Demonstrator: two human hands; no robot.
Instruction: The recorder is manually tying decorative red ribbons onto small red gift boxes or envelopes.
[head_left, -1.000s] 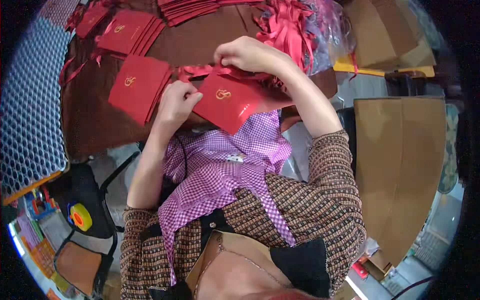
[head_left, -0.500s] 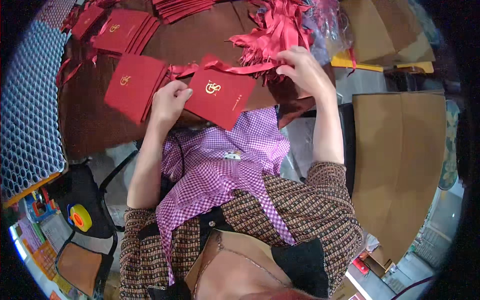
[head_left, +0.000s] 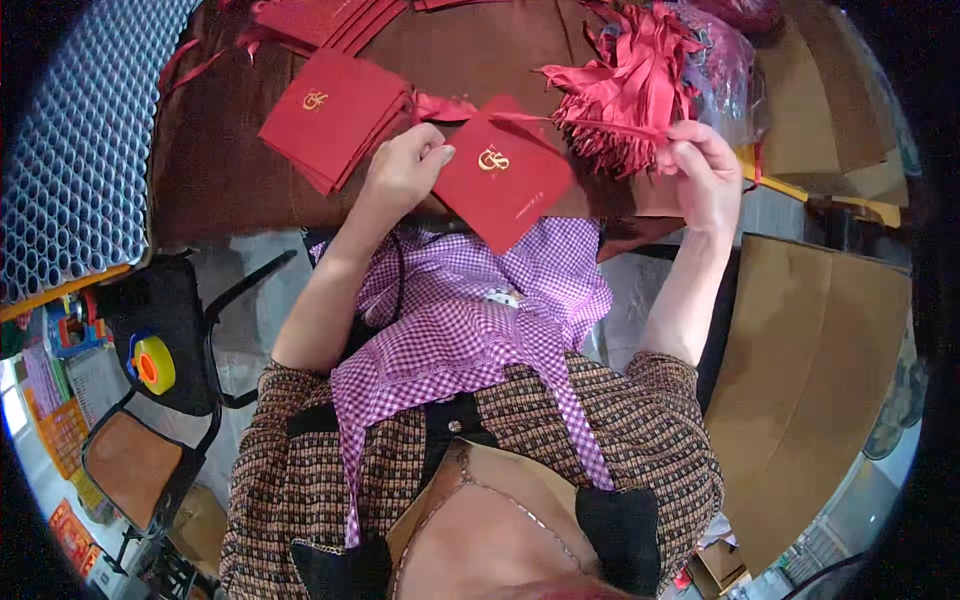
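Note:
My left hand [head_left: 408, 168] is closed on the left corner of a flat red square card [head_left: 505, 178] with a gold emblem, which I cannot tell from a thin pouch. The card hangs tilted over the near table edge. A red satin ribbon [head_left: 590, 125] runs from its top corner to the right, stretched nearly straight. My right hand [head_left: 705, 175] pinches the ribbon's far end. Beside my left hand lies a stack of matching red cards [head_left: 335, 115]. A thick bundle of red ribbons [head_left: 635, 85] lies on the table behind the stretched ribbon.
The brown table [head_left: 215, 165] holds more red cards [head_left: 345, 22] at the back. A clear plastic bag [head_left: 735, 85] sits past the ribbon bundle. Cardboard [head_left: 810, 340] stands at the right. To the left are a blue honeycomb-patterned sheet [head_left: 75, 150] and a chair [head_left: 140, 460] with yellow tape [head_left: 155, 365].
The whole view has shifted, so the table appears higher and further right. My right hand has turned and drawn the ribbon out straighter to the right. My left hand keeps its grip on the card.

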